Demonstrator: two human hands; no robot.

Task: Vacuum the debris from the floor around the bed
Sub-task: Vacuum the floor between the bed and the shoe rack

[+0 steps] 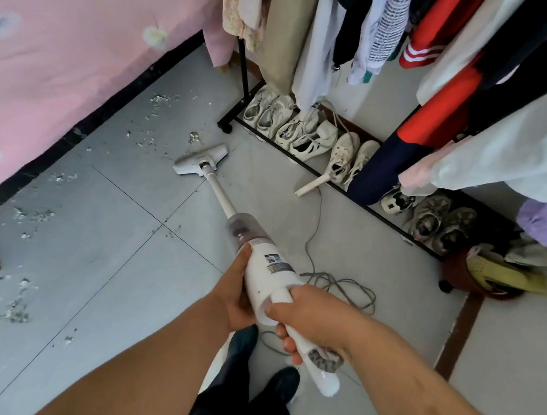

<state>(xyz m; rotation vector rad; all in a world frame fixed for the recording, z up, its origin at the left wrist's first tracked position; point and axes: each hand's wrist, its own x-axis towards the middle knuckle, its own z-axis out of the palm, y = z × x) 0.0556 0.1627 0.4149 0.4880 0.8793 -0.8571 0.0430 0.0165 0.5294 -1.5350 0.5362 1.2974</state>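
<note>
- While the white stick vacuum (268, 272) slants out ahead of the person, its flat, wedge-shaped floor head (200, 160) rests on the grey tiled floor (118, 211), just short of a pale clump of debris (194, 137), between the bed (65, 43) and the clothes rack (243, 74).
- The left hand (235, 299) grips the smooth, round motor body, fingers curled underneath and thumb lying up its side. The right hand (309, 315) wraps the slim handle behind it, fingers closed round it with the tips showing below.
- To my eye the job is far from done: crumbs lie along the bed's dark base, and more patches trail down the left, nearer the person.
- The next move, I'd say, calls for a short push forward over that clump, head kept flat, then passes along the bed edge.
- The debris looks light and flaky, whitish-grey. The tiles are smooth and matte with thin dark joints, and the pink bedcover is soft and quilted.
- A thin grey cord (335, 284) lies looped beside the right hand and might snag. Pale trainers (291, 130) line the rack's base.
</note>
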